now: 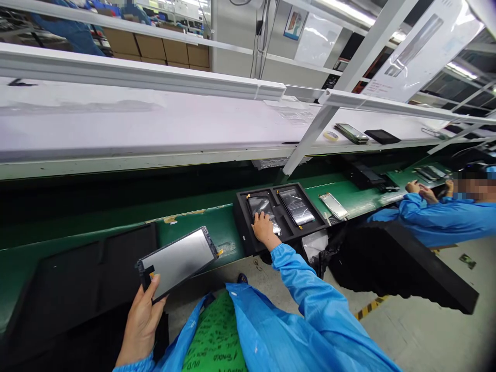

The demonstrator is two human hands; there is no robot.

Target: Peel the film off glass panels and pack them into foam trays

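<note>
My left hand [141, 323] grips the near corner of a flat rectangular display panel [179, 261] with a pale grey face and dark rim, held tilted above the green bench. My right hand [263, 227] reaches out in a blue sleeve and rests with its fingers on a wrapped panel [259, 205] lying in the left slot of a black two-slot tray [242, 222]. A second wrapped panel [296, 205] lies in the tray's right slot.
An empty black tray [77, 289] lies on the green bench [217, 225] at my left. A loose panel [334, 205] lies right of the two-slot tray. A white upper shelf [135, 124] carries devices [352, 133]. A co-worker in blue [442, 217] works at right.
</note>
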